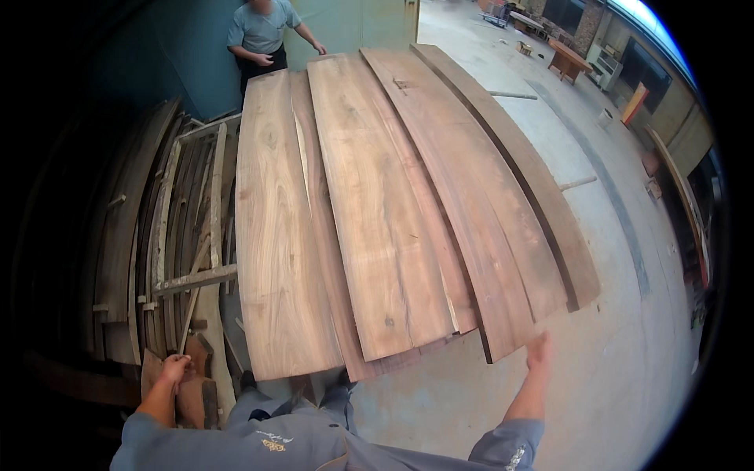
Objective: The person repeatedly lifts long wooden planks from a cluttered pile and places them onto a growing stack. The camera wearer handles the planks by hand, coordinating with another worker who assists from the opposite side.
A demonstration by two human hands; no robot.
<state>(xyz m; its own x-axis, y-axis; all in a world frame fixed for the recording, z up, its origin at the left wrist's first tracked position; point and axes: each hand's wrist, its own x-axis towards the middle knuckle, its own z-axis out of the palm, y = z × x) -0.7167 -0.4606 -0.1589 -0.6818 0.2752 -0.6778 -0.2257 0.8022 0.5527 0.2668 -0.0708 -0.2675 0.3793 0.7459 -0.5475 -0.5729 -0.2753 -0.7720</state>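
Observation:
Several long, wide wooden boards lie in front of me, partly overlapping. A reddish-brown board [471, 204] at the right of the stack has its near corner close to my right hand [539, 351]. That hand's fingers are stretched out; whether they touch the board's edge I cannot tell. Off to the left, away from the stack, my left hand [177, 367] is curled closed above some short brown wood pieces [195, 396]. What it holds, if anything, is hidden. A paler board [279, 220] forms the stack's left side, and another light board [377, 196] lies in the middle.
Across the stack stands a person [263, 35] in a grey shirt, one hand by the boards' far end. A thick dark plank [510, 149] borders the stack on the right. Upright boards and a wooden frame [165, 228] crowd the left. A wooden table [567, 61] stands far off.

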